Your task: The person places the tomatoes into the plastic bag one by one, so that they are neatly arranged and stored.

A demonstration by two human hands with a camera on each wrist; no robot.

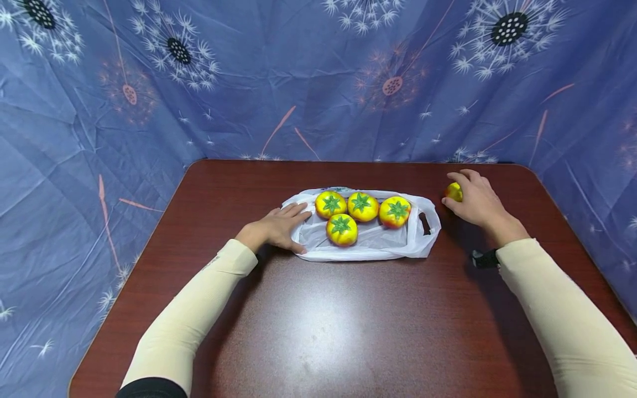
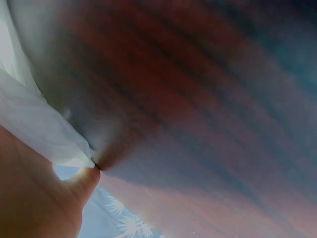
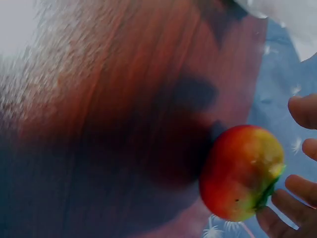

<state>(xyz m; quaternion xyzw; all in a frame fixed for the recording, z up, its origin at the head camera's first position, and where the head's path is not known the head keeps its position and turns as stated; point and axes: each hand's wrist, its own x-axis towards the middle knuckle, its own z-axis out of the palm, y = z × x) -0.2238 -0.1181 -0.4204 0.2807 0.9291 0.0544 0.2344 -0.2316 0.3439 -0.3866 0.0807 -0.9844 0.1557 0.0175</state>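
Note:
A white plastic bag [image 1: 373, 253] lies flat on the table, its handle loop at the right end. Several yellow-and-red, tomato-like fruits [image 1: 343, 230] with star-shaped green leaf tops sit on it. My left hand [image 1: 281, 226] rests on the bag's left end, fingers spread; its thumb touches the bag's edge [image 2: 44, 119] in the left wrist view. To the right of the bag, my right hand [image 1: 475, 199] hovers around one more such fruit [image 3: 240, 171], partly hidden by the fingers in the head view. In the right wrist view its fingers [image 3: 299, 191] are spread beside the leafy top.
The dark red-brown wooden table [image 1: 318, 320] has rounded far corners and a glare patch in front. Behind and beside it hangs a blue cloth [image 1: 298, 83] with dandelion prints. A dark strap-like item [image 1: 485, 258] shows at the right wrist.

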